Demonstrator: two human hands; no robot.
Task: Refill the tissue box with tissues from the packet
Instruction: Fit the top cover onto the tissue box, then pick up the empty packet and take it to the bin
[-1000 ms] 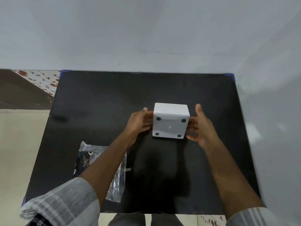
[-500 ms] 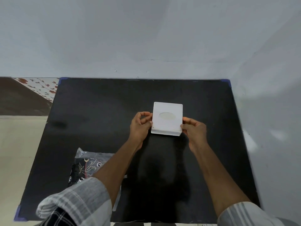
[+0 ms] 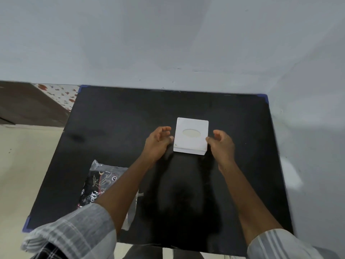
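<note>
White and square, the tissue box [image 3: 191, 136] rests flat near the middle of the black table [image 3: 242, 146], its smooth top pierced by an oval slot showing a pale surface inside. The left hand [image 3: 157, 142] and right hand [image 3: 222, 143] flank it with fingers loosely spread; they hold nothing, and whether the thumbs touch its sides is unclear. Near the front-left edge, partly under the left forearm, lies the crinkled plastic tissue packet [image 3: 100, 183], black-printed with white lettering too blurred to read. Checked grey sleeves [image 3: 78, 232] cover the upper arms.
</note>
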